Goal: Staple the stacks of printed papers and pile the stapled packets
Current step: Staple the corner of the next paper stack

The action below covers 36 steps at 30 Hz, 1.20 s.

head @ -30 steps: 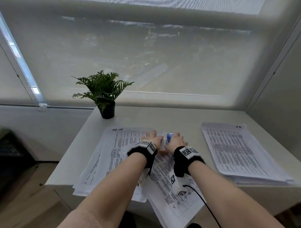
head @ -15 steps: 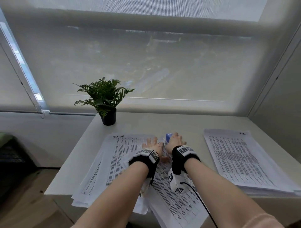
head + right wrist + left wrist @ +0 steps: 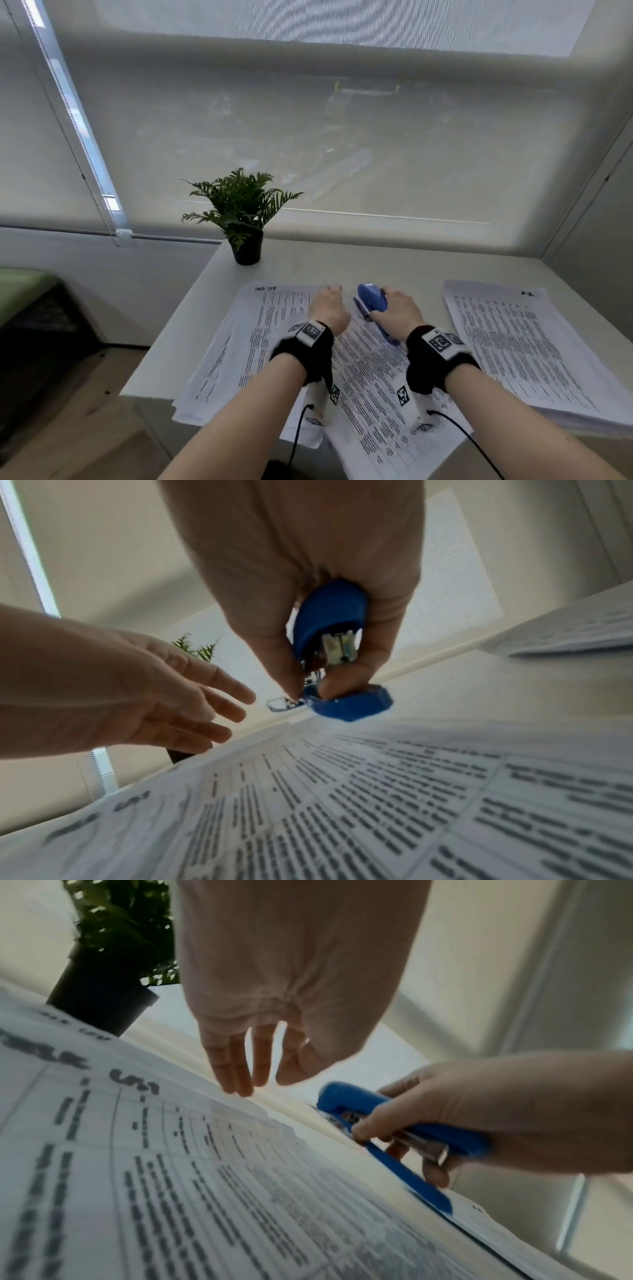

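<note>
My right hand [image 3: 397, 310] [image 3: 308, 653] grips a blue stapler [image 3: 371, 301] [image 3: 394, 1123] [image 3: 329, 631], lifted just off the far edge of the printed packet [image 3: 373, 380] [image 3: 171, 1177] that lies askew in front of me. Its base hangs a little apart from the top arm. My left hand [image 3: 329, 310] [image 3: 246, 1069] hovers to the left of the stapler with straight, relaxed fingers, the fingertips [image 3: 236, 1088] near the packet's top edge and holding nothing. Under the packet lies a pile of printed papers [image 3: 239, 342]. A second pile of papers [image 3: 513, 346] sits at the right.
A small potted fern [image 3: 245, 219] stands at the table's far left corner. The white table [image 3: 394, 267] ends against a window sill with a drawn blind. The front papers overhang the table's near edge. A wall runs along the right side.
My two hands were pressed together on the stapler at the packet's top; now they have come apart. The right hand has lifted the stapler, and the left has let go and shifted left.
</note>
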Each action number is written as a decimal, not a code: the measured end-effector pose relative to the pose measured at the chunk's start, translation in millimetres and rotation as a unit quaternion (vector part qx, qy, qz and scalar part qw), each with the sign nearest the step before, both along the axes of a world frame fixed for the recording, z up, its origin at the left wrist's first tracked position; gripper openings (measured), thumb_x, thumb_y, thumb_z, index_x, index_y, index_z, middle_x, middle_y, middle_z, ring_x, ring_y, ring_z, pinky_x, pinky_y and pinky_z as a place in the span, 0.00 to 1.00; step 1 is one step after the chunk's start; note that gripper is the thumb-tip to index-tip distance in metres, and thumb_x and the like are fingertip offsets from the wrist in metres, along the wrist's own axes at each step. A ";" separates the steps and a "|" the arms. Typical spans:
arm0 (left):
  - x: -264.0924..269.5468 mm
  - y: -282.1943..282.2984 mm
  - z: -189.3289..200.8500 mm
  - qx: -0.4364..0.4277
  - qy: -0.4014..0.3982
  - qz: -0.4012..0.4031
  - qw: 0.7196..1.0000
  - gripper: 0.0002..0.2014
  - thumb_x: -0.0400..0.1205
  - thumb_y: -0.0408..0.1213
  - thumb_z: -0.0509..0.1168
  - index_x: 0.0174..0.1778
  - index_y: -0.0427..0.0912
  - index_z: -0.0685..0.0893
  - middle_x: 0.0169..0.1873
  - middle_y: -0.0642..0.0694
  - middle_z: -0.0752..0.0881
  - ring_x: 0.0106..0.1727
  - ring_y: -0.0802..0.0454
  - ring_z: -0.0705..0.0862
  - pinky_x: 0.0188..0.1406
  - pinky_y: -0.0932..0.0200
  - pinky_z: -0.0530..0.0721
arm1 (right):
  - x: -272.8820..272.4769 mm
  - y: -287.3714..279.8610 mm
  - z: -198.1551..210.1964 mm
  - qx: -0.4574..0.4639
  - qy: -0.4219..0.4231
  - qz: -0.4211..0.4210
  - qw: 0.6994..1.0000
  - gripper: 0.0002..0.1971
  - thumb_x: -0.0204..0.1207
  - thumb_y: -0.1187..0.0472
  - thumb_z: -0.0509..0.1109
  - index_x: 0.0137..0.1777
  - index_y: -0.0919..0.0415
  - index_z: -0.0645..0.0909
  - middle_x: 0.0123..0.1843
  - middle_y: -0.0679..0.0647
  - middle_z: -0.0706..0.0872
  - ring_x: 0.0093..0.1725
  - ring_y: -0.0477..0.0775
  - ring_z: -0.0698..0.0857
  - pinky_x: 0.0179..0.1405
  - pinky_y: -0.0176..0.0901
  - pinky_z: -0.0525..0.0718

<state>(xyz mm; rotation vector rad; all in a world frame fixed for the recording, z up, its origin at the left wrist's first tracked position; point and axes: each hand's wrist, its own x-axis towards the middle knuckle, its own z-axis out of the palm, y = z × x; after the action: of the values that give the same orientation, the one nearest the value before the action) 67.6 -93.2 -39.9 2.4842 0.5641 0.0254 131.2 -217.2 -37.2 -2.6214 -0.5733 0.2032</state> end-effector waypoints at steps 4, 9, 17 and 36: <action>-12.6 -13.2 -1.0 -0.351 -0.062 0.053 0.933 0.17 0.80 0.28 0.58 0.65 0.32 0.75 0.50 0.34 0.85 0.46 0.42 0.85 0.51 0.50 0.84 | -20.2 -10.2 13.6 0.030 -0.023 0.039 0.999 0.20 0.71 0.58 0.73 0.62 0.59 0.80 0.56 0.60 0.87 0.53 0.60 0.85 0.51 0.44 0.80; -35.2 -6.2 3.9 -0.563 -0.049 0.001 0.825 0.05 0.80 0.28 0.64 0.48 0.32 0.84 0.35 0.40 0.88 0.34 0.51 0.88 0.40 0.63 0.88 | -37.5 -20.6 28.9 0.031 -0.048 0.082 0.995 0.23 0.72 0.58 0.72 0.68 0.57 0.77 0.63 0.58 0.84 0.60 0.60 0.83 0.56 0.45 0.78; -48.8 -1.0 8.7 -0.519 -0.041 -0.024 0.853 0.04 0.78 0.22 0.67 0.42 0.33 0.86 0.30 0.43 0.91 0.30 0.53 0.90 0.39 0.63 0.90 | -52.6 -27.7 37.7 -0.007 -0.064 0.116 0.991 0.25 0.71 0.61 0.72 0.68 0.55 0.75 0.63 0.56 0.82 0.61 0.58 0.82 0.56 0.43 0.76; -55.9 2.0 1.4 -0.429 -0.060 0.078 0.898 0.06 0.79 0.22 0.66 0.36 0.32 0.80 0.31 0.35 0.84 0.19 0.55 0.86 0.25 0.64 0.88 | -57.4 -31.7 18.1 -0.019 0.009 0.096 0.995 0.26 0.70 0.56 0.75 0.68 0.56 0.75 0.62 0.58 0.85 0.59 0.60 0.84 0.59 0.46 0.80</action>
<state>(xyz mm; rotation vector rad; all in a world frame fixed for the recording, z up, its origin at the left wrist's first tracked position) 11.7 -91.2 -38.5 1.5626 0.5613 -0.0088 73.7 -248.9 -19.2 -2.5961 -0.8245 0.3003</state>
